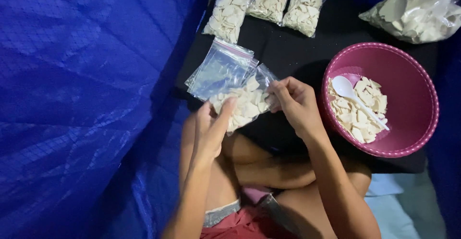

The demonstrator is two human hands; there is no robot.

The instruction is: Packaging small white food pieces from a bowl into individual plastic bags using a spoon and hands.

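Head view: left hand [211, 126] props the small clear bag [245, 102] of pale chips at frame centre from below; right hand [295, 102] pinches its top edge, keeping contents in. Empty bags [218, 68] lie behind. Pink bowl [413, 99] right; 3 filled bags [269, 3] top.

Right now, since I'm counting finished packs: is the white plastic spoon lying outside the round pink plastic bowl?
No, the white plastic spoon lies inside the round pink plastic bowl, on the pale chips.
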